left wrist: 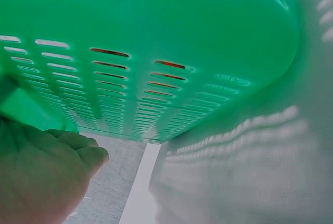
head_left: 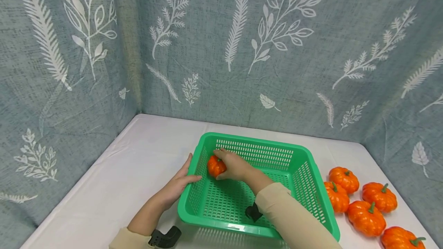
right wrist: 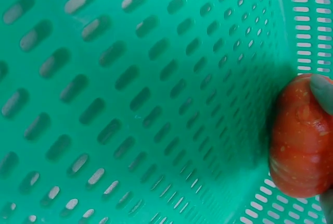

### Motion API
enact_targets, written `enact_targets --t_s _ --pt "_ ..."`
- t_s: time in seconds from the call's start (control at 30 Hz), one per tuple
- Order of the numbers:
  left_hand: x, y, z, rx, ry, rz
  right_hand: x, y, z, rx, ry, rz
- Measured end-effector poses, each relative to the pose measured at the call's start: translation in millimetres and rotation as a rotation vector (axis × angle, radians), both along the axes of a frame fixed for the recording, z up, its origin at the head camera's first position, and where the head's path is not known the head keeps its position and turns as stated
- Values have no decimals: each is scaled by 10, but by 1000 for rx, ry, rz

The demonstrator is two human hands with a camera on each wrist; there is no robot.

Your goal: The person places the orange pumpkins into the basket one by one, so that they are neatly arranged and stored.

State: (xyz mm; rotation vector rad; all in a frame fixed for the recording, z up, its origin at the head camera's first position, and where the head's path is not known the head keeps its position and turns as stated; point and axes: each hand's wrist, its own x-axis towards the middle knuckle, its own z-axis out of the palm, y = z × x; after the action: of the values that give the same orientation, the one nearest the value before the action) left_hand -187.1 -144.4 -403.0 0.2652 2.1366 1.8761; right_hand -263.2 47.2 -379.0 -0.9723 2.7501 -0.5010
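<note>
A small orange pumpkin (head_left: pixel 216 166) is near the left wall inside a green plastic basket (head_left: pixel 249 227). My right hand (head_left: pixel 235 165) grips this pumpkin from above, thumb on the near side and fingers over its far side. In the right wrist view, the pumpkin (right wrist: pixel 301 138) shows at the right edge, with only bits of the fingers visible. On the basket's left rim rests my left hand (head_left: pixel 176 183), its thumb over the rim and its fingers along the outside. The left wrist view shows that hand (left wrist: pixel 44 172) beside the slotted outer wall (left wrist: pixel 140 21).
Several more orange pumpkins (head_left: pixel 367 218) lie on the white table (head_left: pixel 145 149) to the right of the basket. Patterned blue-grey curtains (head_left: pixel 214 49) enclose the table at the back and sides. A black wrist device (head_left: pixel 165 237) is on the left forearm.
</note>
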Motion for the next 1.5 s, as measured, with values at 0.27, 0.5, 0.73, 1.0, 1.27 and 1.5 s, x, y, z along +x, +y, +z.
enact_targets --t_s 0.27,0.5,0.73,1.0,1.27,1.5 --pt "3 -1 -10 8 5 -1 -8 4 -27 -40 -19 -15" --pt "3 6 -3 13 10 3 -11 23 -12 -76 -54 -23" --pt "2 12 -7 28 15 -13 5 101 208 -173 -38 16" --pt "-4 4 8 -6 14 13 26 348 399 -241 -17 -65" --pt "-7 3 -11 -11 12 25 -9 627 436 -236 -52 -154" --pt "-8 8 19 -19 20 21 -7 953 596 -269 -33 -193"
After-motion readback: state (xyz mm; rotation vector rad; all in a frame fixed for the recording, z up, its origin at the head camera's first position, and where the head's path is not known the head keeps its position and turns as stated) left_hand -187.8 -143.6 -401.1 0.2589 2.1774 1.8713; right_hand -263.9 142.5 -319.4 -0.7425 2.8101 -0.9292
